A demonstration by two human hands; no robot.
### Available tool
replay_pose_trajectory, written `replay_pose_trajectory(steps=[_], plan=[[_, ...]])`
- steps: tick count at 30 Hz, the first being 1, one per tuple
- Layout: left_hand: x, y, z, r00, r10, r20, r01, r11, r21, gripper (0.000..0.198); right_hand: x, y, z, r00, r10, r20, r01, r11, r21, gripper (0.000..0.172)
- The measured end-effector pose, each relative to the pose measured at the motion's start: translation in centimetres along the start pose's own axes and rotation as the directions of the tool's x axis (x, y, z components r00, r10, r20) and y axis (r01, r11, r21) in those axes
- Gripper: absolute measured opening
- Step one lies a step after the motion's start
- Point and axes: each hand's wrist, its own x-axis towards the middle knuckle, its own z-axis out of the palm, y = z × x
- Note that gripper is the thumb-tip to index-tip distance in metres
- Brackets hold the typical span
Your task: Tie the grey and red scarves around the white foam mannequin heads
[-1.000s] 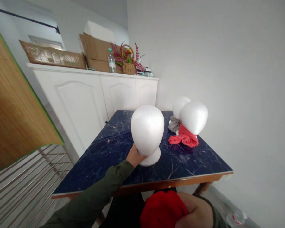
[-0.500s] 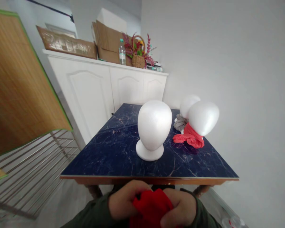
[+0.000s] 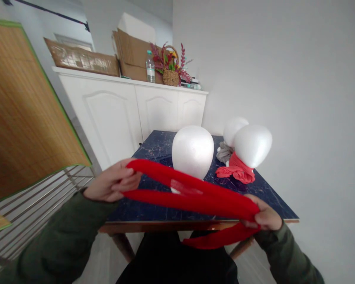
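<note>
A long red scarf (image 3: 213,197) is stretched between my two hands above the table's front edge. My left hand (image 3: 115,181) is closed on its left end, where the cloth folds back into two strands with a gap between. On the other side my right hand (image 3: 264,215) pinches the scarf, and a loose tail droops from there toward my lap. Directly behind the cloth stands a white foam head (image 3: 193,152); its stand is mostly hidden by the scarf. Neither hand touches the head.
Two more white foam heads, the nearer one (image 3: 253,145) with coral cloth (image 3: 238,169) round its neck and the farther one (image 3: 234,130) by grey cloth (image 3: 225,152), stand at the right of the dark blue table (image 3: 165,138). A metal rack (image 3: 47,197) is at left.
My hands have risen from below the table edge and moved apart. The red scarf, bunched between them before, is now pulled out lengthwise. The foam heads have stayed put.
</note>
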Motion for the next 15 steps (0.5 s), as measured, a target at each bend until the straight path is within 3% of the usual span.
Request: replay_pose_trajectory(steps=[2, 5, 7, 9, 10, 11, 13, 15], plan=[[3.7, 5.2, 0.8, 0.986, 0.162, 0.026, -0.162, 0.987, 0.021, 0.015, 2.9, -4.3, -0.1, 0.979, -0.204, 0.008, 0.204, 0.979, 0.005, 0.040], [9.5, 11.3, 0.8, 0.874, 0.479, -0.084, -0.443, 0.855, 0.268, 0.011, 7.4, -10.6, -0.7, 0.918, -0.396, 0.005, 0.396, 0.918, -0.034, 0.029], [13.1, 13.6, -0.1, 0.815, 0.565, -0.128, -0.470, 0.774, 0.425, 0.013, 10.2, -13.7, -1.5, 0.927, -0.374, 0.027, 0.374, 0.921, -0.107, 0.025], [16.3, 14.3, -1.3, 0.789, 0.585, -0.188, -0.424, 0.739, 0.523, 0.012, 12.8, -15.3, -2.7, 0.948, -0.317, 0.007, 0.312, 0.928, -0.202, 0.022], [17.6, 14.0, -1.9, 0.792, 0.565, -0.230, -0.385, 0.755, 0.532, 0.011, 14.1, -15.4, -3.3, 0.953, -0.299, -0.048, 0.276, 0.924, -0.265, 0.020], [18.7, 13.3, -2.4, 0.823, 0.499, -0.272, -0.328, 0.808, 0.490, 0.011, 15.2, -15.1, -3.8, 0.949, -0.288, -0.128, 0.233, 0.914, -0.331, 0.019], [19.9, 10.8, -2.7, 0.915, 0.253, -0.315, -0.164, 0.945, 0.282, 0.012, 17.3, -13.3, -4.6, 0.906, -0.289, -0.311, 0.132, 0.888, -0.440, 0.015], [19.9, 7.0, -2.3, 0.967, 0.000, -0.253, 0.009, 0.999, 0.035, 0.014, 18.8, -10.4, -4.9, 0.843, -0.301, -0.446, 0.052, 0.871, -0.488, 0.013]])
